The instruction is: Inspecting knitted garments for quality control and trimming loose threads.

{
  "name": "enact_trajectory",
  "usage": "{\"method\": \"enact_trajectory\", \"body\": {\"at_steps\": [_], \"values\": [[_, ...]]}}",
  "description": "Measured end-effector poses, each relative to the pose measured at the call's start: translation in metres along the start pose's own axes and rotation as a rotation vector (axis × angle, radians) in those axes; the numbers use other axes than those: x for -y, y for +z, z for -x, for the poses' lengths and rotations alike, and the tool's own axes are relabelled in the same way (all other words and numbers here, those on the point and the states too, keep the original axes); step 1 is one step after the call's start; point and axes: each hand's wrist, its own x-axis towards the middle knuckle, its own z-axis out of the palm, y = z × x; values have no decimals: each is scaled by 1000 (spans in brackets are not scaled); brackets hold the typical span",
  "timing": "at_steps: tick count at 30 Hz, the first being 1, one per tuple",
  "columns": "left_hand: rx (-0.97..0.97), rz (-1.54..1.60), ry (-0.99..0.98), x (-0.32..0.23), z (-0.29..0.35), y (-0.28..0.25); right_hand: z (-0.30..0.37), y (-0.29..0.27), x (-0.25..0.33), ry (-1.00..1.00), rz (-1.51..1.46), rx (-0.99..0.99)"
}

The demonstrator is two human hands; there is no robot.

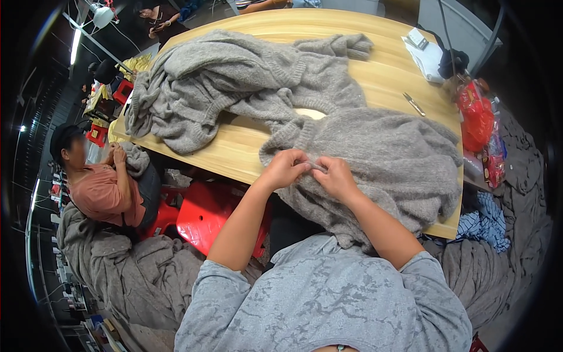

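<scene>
A fuzzy grey knit garment [387,152] lies rumpled, right of centre. Its fabric is pinched near the frame's middle

A pale wood-grain tabletop [387,76] stands in a dark room. Beyond its far left corner are a white lamp [102,16] and a lit tube light [75,46]. A red plastic stool [199,218] sits by the near edge, another red stool [122,92] past the left edge, a pale grey container [466,26] beyond the far right corner
</scene>
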Motion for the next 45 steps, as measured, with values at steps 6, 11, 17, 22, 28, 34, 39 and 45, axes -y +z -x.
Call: {"method": "enact_trajectory", "body": {"at_steps": [6,11,17,22,28,34,39,45], "values": [[155,23,-21,9,-7,-1,1,3,-5,-130,60,-70],[72,-187,250,9,5,5,16,-4,-3,-116,160,31],[-88,-369,516,15,17,22,9,-24,-4,-99,7,155],[-221,-467,541,22,13,33,-17,-4,-15,-104,242,100],[-324,-452,567,31,12,44,-24,5,-30,94,219,245],[-378,-373,598,30,10,46,-33,-5,-32,417,-327,268],[-388,-307,546,25,10,46,-35,-9,-37,495,-399,357],[-222,-447,475,23,4,36,-34,-11,-35,384,-309,399]]}}
